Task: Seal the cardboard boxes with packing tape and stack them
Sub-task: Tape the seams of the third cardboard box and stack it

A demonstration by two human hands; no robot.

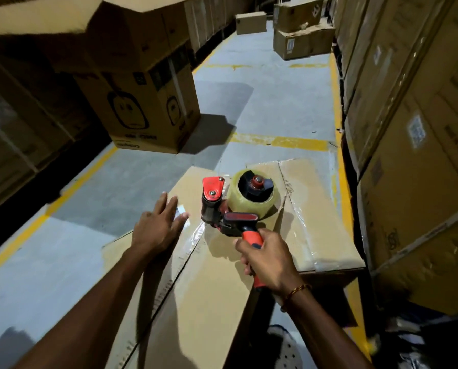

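My right hand (267, 258) grips the red handle of the tape dispenser (230, 209), fingers curled round it, its head down on the cardboard box (196, 288) at the centre seam. My left hand (158, 225) lies flat on the box top just left of the dispenser, fingers straight and slightly spread, beside a white label (181, 210). Clear tape shows along the seam. Beyond, 1 printed box (142, 110) stands on the grey floor (262, 102); more boxes (299, 30) sit far down the aisle
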